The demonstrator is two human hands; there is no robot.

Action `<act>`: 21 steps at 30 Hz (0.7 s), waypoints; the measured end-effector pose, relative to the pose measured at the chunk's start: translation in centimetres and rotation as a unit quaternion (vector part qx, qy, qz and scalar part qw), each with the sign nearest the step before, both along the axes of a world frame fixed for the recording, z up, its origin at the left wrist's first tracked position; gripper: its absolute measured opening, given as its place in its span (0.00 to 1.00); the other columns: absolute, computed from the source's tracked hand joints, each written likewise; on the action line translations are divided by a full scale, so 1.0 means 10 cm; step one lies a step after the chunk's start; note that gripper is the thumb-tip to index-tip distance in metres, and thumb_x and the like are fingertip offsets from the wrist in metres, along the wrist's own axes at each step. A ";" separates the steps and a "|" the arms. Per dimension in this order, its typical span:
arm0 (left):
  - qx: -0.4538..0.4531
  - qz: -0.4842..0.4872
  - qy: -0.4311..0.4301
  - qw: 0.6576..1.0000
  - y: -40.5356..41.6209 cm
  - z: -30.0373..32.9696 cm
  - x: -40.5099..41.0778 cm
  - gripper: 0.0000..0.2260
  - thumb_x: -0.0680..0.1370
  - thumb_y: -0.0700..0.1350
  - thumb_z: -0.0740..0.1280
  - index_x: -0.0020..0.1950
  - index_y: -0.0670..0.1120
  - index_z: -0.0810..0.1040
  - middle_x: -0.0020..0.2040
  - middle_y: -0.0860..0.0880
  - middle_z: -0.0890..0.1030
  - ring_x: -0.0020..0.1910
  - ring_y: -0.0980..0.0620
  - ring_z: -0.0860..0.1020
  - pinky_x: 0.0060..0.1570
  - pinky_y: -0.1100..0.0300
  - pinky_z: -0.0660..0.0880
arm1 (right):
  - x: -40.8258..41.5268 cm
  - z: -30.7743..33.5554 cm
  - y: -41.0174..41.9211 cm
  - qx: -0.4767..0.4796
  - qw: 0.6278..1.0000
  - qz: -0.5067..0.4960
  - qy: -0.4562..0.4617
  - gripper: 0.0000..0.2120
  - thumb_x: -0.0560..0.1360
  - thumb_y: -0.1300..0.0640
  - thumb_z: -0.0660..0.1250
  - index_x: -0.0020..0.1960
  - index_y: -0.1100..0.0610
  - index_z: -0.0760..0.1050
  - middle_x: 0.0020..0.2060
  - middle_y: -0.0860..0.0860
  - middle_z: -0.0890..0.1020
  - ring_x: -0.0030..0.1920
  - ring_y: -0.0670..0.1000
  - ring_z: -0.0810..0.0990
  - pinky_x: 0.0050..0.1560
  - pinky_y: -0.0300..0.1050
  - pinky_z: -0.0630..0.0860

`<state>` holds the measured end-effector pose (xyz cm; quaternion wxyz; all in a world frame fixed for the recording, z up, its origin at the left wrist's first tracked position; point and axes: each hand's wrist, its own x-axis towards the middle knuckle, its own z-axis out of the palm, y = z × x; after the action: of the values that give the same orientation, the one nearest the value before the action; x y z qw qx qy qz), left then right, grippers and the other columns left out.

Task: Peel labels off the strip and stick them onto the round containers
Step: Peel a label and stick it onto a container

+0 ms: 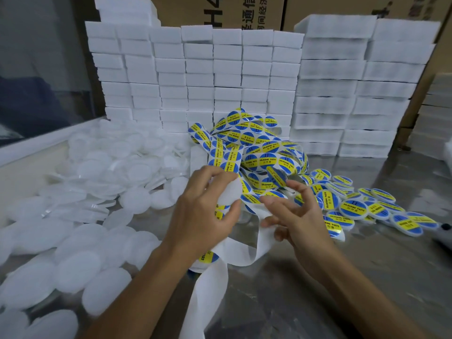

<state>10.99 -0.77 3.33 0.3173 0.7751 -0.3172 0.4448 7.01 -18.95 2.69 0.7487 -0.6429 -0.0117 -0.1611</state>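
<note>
My left hand (205, 216) grips a blank round container (228, 195) beside the label strip (247, 148). My right hand (293, 216), fingers loosely spread, reaches the next label (249, 198) just right of it.

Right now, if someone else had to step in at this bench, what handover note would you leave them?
Left hand grips a bare white container and the label strip.
Right hand is open, fingers at the strip's next label.
Done: labelled containers piled on the right.
Left: a big heap of unlabelled containers on the left, plenty of labels still on the strip. Empty backing trails toward the person.
</note>
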 end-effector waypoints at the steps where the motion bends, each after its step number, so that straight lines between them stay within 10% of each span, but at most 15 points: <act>1: 0.010 -0.013 -0.007 1.000 -0.04 -0.01 -0.02 0.16 0.71 0.42 0.72 0.58 0.43 0.81 0.54 0.45 0.78 0.53 0.47 0.78 0.47 0.53 0.79 | -0.01 -0.01 0.04 -0.009 1.000 0.020 -0.006 0.27 0.67 0.54 0.77 0.60 0.46 0.67 0.46 0.52 0.87 0.31 0.53 0.83 0.24 0.41 0.70; 8: -0.036 -0.116 0.096 0.988 -0.18 -0.08 -0.04 0.22 0.71 0.41 0.75 0.64 0.48 0.76 0.59 0.49 0.76 0.57 0.53 0.78 0.49 0.60 0.79 | 0.02 -0.04 0.06 0.027 0.999 0.001 -0.023 0.26 0.66 0.60 0.77 0.58 0.50 0.69 0.38 0.56 0.86 0.21 0.50 0.71 0.23 0.39 0.66; 13: -0.347 -0.268 0.475 0.763 -0.18 -0.03 0.02 0.13 0.75 0.34 0.71 0.58 0.44 0.78 0.45 0.44 0.85 0.40 0.47 0.85 0.39 0.62 0.80 | 0.04 -0.02 0.00 0.033 0.999 -0.015 -0.025 0.23 0.70 0.64 0.76 0.57 0.49 0.70 0.36 0.55 0.85 0.21 0.49 0.72 0.23 0.38 0.67; 21: -0.425 -0.321 0.529 0.660 -0.13 0.00 0.06 0.16 0.64 0.35 0.75 0.50 0.38 0.80 0.43 0.42 0.86 0.41 0.46 0.85 0.39 0.60 0.81 | 0.03 -0.03 0.01 -0.003 1.000 -0.011 -0.012 0.23 0.69 0.56 0.76 0.60 0.47 0.73 0.43 0.52 0.86 0.27 0.52 0.80 0.24 0.40 0.69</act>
<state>11.55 -2.11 3.31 0.8498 0.5105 -0.1017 -0.0837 7.26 -18.87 2.37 0.7451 -0.6429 -0.0142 -0.1770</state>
